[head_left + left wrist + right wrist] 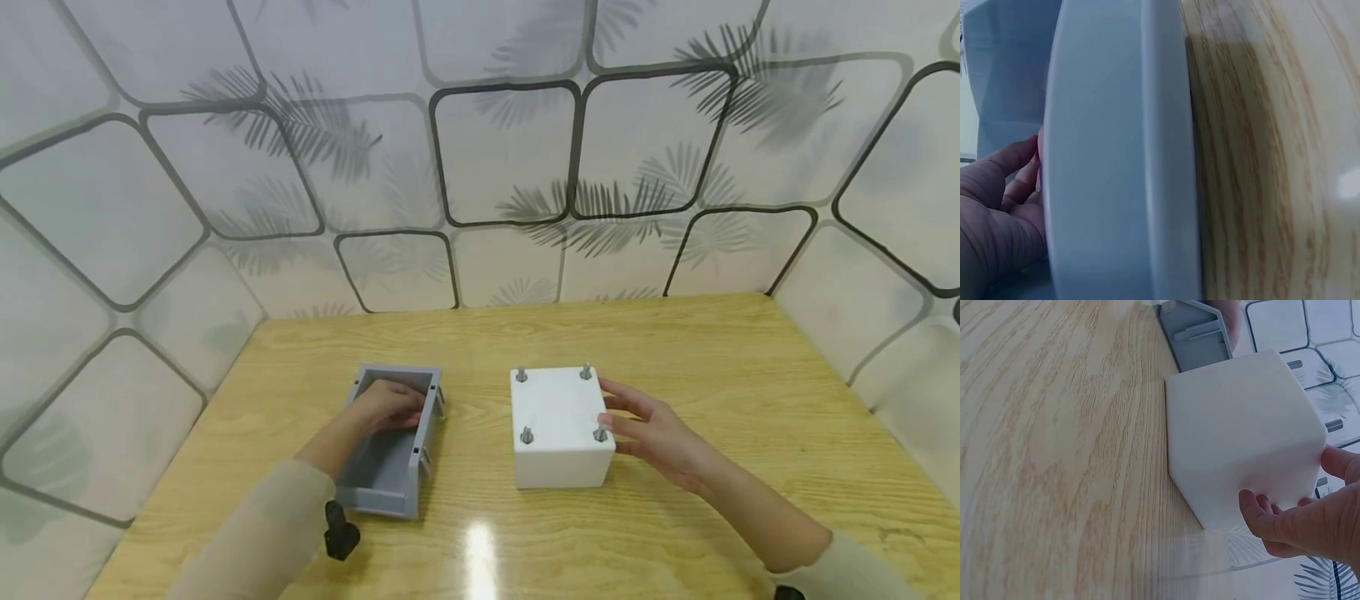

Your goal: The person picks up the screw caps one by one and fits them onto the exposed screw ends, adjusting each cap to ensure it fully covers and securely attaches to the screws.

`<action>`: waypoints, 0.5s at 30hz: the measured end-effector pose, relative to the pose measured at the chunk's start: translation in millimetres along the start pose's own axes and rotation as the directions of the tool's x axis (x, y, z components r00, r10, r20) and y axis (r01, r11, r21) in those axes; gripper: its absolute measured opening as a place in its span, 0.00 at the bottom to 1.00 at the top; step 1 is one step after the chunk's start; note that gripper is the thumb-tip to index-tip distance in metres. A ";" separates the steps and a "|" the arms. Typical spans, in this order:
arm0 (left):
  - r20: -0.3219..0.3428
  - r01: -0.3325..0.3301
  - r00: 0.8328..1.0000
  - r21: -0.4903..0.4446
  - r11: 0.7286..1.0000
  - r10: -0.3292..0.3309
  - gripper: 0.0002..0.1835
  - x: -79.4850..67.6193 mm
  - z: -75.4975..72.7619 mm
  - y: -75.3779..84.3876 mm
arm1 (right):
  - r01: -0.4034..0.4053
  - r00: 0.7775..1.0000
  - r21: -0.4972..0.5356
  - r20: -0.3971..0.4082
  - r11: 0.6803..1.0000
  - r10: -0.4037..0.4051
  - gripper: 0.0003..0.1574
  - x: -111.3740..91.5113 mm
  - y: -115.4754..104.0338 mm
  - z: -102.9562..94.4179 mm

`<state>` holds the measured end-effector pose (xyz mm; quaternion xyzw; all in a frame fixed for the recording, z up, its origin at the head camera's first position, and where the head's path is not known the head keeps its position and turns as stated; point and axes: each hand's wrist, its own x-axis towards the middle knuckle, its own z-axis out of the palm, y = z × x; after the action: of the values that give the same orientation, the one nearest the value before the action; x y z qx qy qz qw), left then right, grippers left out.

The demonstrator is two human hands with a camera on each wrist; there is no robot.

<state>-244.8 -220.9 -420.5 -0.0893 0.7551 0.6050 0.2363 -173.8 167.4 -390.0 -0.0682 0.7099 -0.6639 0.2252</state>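
My left hand [391, 403] is reached down inside a grey plastic bin [375, 500], with its fingers bent toward the floor of it. In the left wrist view the bin's wall [1104, 150] hides the fingertips, and I cannot tell whether they pinch anything. To the right stands a white block [562, 412] with a metal bolt [527, 435] sticking up near each top corner. My right hand [660, 433] holds this block at its right side. Its thumb rests at the top edge between the right-hand bolts, and the other fingers lie against the side face [1254, 462].
Both things stand on a wood-grain table [480, 342], the bin left of the block with a gap between them. Patterned sheeting [510, 150] rises behind the table and along both sides. A small black piece [341, 533] is attached at the left sleeve.
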 end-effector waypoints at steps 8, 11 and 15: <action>-0.076 -0.025 0.997 -0.106 0.994 0.016 0.15 4.4 -3.5 -0.4 | 0.006 1.000 -0.011 0.005 1.000 -0.006 0.45 0.1 -0.1 0.1; -0.101 -0.032 0.995 -0.118 0.993 0.020 0.15 4.6 -4.6 -0.5 | 0.014 1.000 -0.018 0.008 1.000 -0.013 0.44 -0.1 0.4 -0.3; -0.142 -0.038 0.990 -0.145 0.989 0.017 0.15 4.8 -5.8 -0.8 | 0.019 1.000 -0.023 0.013 1.000 -0.019 0.44 -0.1 0.9 -0.6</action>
<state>-250.0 -226.0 -422.5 -0.1386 0.7242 0.6546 0.1669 -173.8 168.1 -390.8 -0.0817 0.7154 -0.6573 0.2225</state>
